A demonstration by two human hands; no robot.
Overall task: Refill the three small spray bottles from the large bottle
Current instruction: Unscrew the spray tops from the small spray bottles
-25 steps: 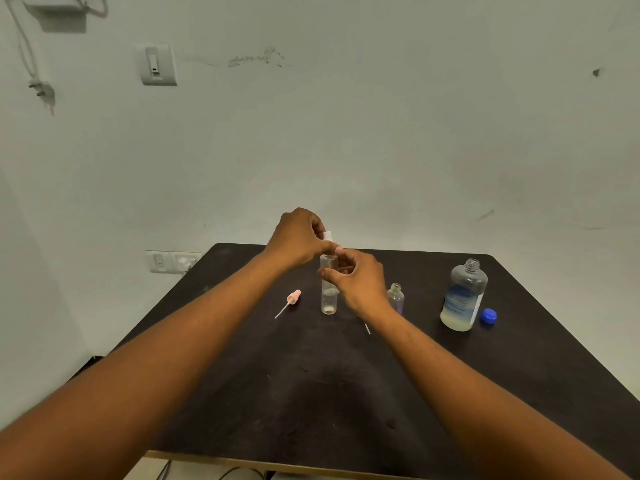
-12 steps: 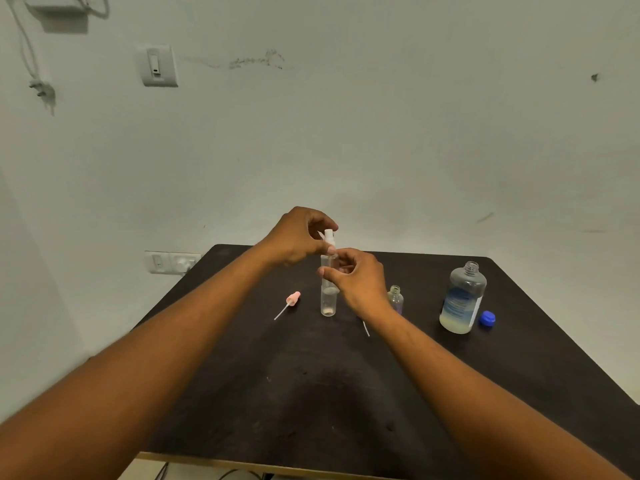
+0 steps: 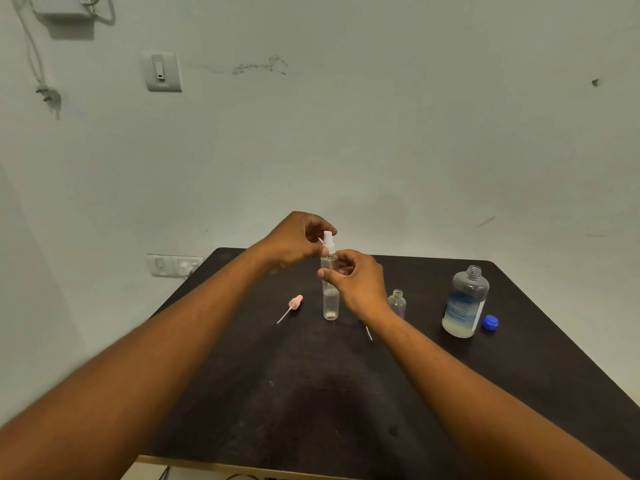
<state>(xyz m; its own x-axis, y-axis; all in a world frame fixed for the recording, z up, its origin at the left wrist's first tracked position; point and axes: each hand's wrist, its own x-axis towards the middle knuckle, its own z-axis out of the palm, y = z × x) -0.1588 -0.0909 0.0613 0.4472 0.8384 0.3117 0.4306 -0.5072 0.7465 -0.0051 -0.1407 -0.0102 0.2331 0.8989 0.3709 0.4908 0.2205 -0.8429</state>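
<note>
The grip of the left hand (image 3: 294, 242) is closed on the white spray head (image 3: 328, 240) at the top of a tall clear spray bottle (image 3: 330, 299); the thumb and fingertips are curled round the head from the left. The grip of the right hand (image 3: 356, 282) is closed on the upper body of the same bottle, with the thumb laid across its near side and the fingers wrapped behind it. The bottle is held upright, its base touching the table (image 3: 311, 393) or just above it; which cannot be told. A little clear liquid is seen in its lower part.

A pink spray head (image 3: 295, 302) with its thin dip tube is laid flat on the table just left of the held bottle, the tube pointed toward the near left. A small clear bottle (image 3: 397, 302) without a cap is stood upright just right of the right wrist, partly hidden by it. A short white tube (image 3: 369, 332) is seen on the table beside the right forearm; what it belongs to is hidden.

The large bottle (image 3: 465, 303) is stood upright well to the right, uncapped, with a blue and white label and a shallow layer of pale yellowish liquid at the bottom. Its blue cap (image 3: 490, 322) is laid on the table just beside its right side.

On the wall behind, a switch plate (image 3: 162, 71) is mounted high on the left, and a socket plate (image 3: 174, 265) is fixed low beside the table's far left corner.
</note>
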